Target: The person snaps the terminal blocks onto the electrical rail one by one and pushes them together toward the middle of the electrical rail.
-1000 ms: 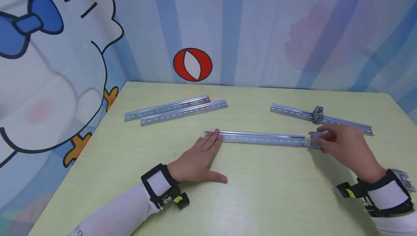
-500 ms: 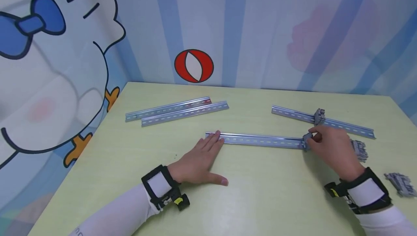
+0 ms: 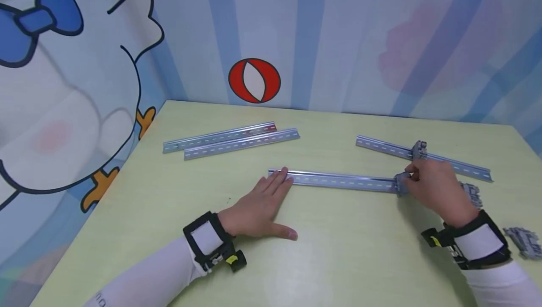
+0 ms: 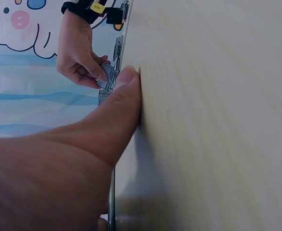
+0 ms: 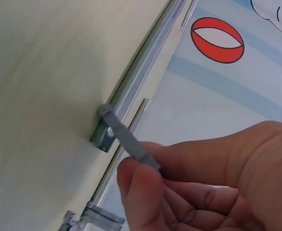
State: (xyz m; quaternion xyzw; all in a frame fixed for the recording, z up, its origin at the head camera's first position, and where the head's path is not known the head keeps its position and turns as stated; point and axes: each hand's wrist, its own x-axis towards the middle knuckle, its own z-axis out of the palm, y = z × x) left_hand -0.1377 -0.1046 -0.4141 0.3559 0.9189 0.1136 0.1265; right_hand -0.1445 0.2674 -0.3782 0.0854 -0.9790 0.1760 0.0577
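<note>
A slotted metal DIN rail (image 3: 338, 181) lies across the middle of the table. My left hand (image 3: 256, 208) presses flat on its left end, fingers straight and thumb spread out onto the table. Between thumb and fingers my right hand (image 3: 440, 191) pinches a grey terminal block (image 3: 400, 183) at the rail's right end. The right wrist view shows the thin block (image 5: 128, 139) tilted across the rail near its end, its lower end touching or very close to the rail. Whether it is latched cannot be seen.
Behind the right hand lies another rail (image 3: 381, 148) carrying an upright grey block (image 3: 419, 150). Two more rails (image 3: 241, 143) lie at the back left. Loose grey blocks (image 3: 524, 242) rest at the right, some partly behind the right wrist. A printed wall (image 3: 322, 38) borders the table.
My right hand has moved left, bringing the terminal block from beside the rail's right end onto that end. The left hand stays in place on the rail.
</note>
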